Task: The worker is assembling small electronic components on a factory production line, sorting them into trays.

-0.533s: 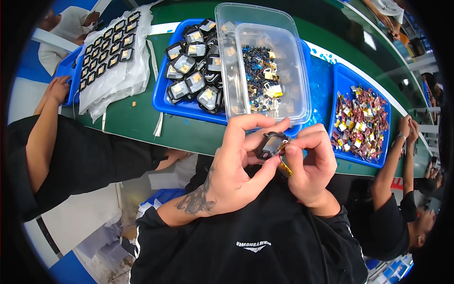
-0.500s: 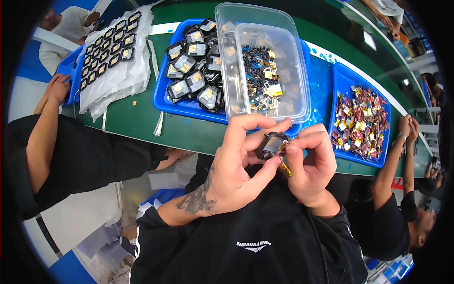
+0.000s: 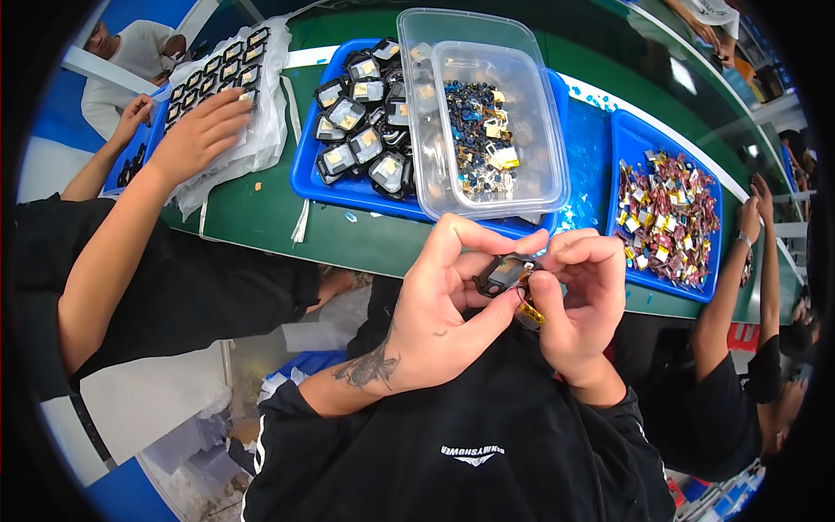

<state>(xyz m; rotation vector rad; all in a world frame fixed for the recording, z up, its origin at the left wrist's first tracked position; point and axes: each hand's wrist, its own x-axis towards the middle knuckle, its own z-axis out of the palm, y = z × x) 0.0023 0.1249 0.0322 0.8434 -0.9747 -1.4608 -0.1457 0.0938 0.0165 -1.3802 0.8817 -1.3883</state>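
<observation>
The left hand (image 3: 448, 322) is nearly closed, its thumb and fingers gripping the rim of a small black case (image 3: 504, 274) in front of the person's chest. The right hand (image 3: 584, 300) is at the case's other edge, thumb and forefinger bent close together by some thin wires – whether they pinch anything, I cannot tell. A yellow piece (image 3: 531, 314) hangs just below, between the hands.

Beyond them, on the green table (image 3: 252, 226), a clear tub (image 3: 500, 211) holds small loose parts (image 3: 477, 130). It overlaps a blue bin (image 3: 304, 178) heaped with more black cases (image 3: 337, 158). To the right, another blue bin (image 3: 715, 239) holds wired bits (image 3: 665, 222). Far left, a co-worker's hand (image 3: 202, 135) reaches over a white sheet (image 3: 271, 143) bearing rows of cases (image 3: 230, 52).
</observation>
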